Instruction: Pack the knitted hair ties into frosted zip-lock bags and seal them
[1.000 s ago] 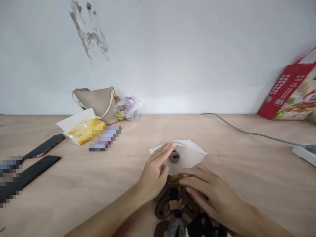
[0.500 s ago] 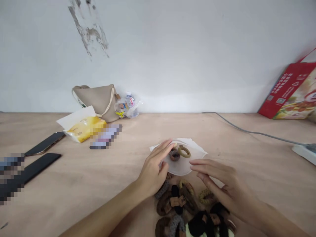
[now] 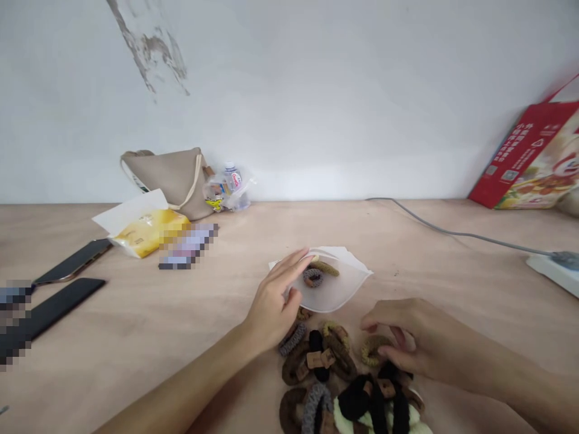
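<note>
A translucent plastic bag (image 3: 339, 288) lies with its mouth toward me. Through it show a grey-brown hair tie (image 3: 312, 278) and an olive hair tie (image 3: 326, 268). My left hand (image 3: 275, 301) rests at the bag's left side, fingers stretched along its edge and thumb apart. To the right, my right hand (image 3: 407, 337) curves over a yellow-brown hair tie (image 3: 371, 351), with a gap between thumb and fingers. Whether it touches that tie I cannot tell. Below spreads a pile of brown, grey, black and pale green hair ties (image 3: 319, 410).
Left on the table are a yellow tissue pack (image 3: 151, 232), phones (image 3: 75, 260) and a beige bag (image 3: 165, 178). A bottle in a plastic bag (image 3: 230, 187) stands by the wall. At right are a grey cable (image 3: 434, 226), a power strip (image 3: 554, 274) and a red bag (image 3: 520, 157).
My right hand has drawn back from the bag's mouth to the yellow-brown hair tie. Inside the bag, the olive tie has tipped over. My left hand stays at the bag.
</note>
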Demonstrator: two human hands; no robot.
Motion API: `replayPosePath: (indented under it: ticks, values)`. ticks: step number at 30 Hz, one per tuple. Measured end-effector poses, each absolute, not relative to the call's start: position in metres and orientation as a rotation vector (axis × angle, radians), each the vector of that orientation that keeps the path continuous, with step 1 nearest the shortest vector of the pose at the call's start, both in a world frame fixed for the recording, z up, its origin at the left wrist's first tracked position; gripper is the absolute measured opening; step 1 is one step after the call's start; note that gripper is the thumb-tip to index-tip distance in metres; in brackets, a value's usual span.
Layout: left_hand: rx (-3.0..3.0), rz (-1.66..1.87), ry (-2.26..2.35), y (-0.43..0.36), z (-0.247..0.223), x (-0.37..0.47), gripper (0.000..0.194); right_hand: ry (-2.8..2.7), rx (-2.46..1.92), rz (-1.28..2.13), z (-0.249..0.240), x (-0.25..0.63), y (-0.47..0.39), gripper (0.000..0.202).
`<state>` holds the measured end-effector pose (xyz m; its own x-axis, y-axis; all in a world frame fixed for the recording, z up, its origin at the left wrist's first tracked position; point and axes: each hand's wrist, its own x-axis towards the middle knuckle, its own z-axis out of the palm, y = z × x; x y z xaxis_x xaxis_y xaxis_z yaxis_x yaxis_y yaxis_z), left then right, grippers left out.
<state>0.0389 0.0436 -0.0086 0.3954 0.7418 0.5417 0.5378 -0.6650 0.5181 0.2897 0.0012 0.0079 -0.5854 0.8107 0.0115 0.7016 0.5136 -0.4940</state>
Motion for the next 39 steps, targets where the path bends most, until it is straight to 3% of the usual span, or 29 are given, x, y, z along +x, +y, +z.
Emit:
replayPosePath:
  ticks: [5,10,14,17,19,24,29,35,39]
  values:
    - [2.421,1.128,1.136,0.044,-0.008,0.038,0.065,-2.496,-1.267,0.626,0.003,0.299,-0.001,0.029]
    - [2.462,1.116,1.137,0.044,-0.007,0.036,0.064,-2.435,-1.187,0.846,-0.002,0.3,0.0,0.038]
    - [2.484,1.123,1.105,0.042,-0.008,0.037,0.065,-2.189,-1.256,0.832,-0.004,0.289,0.004,0.013]
    - [2.489,1.107,1.092,0.041,-0.009,0.038,0.066,-1.874,-1.118,0.875,-0.006,0.278,0.002,0.013]
    - [2.497,1.099,1.085,0.042,-0.01,0.039,0.066,-1.775,-0.976,0.887,-0.007,0.271,-0.002,0.003]
    - [2.474,1.104,1.121,0.042,-0.009,0.039,0.067,-2.057,-0.848,0.862,-0.007,0.268,-0.007,0.019]
    - [2.428,1.113,1.128,0.041,-0.006,0.039,0.068,-2.509,-0.83,0.621,-0.007,0.27,-0.002,0.04]
    - [2.419,1.137,1.129,0.042,-0.007,0.038,0.069,-2.639,-1.087,0.321,-0.004,0.266,-0.007,0.016]
    - [2.423,1.143,1.121,0.042,-0.008,0.038,0.067,-2.485,-1.019,0.198,-0.002,0.267,-0.007,0.015]
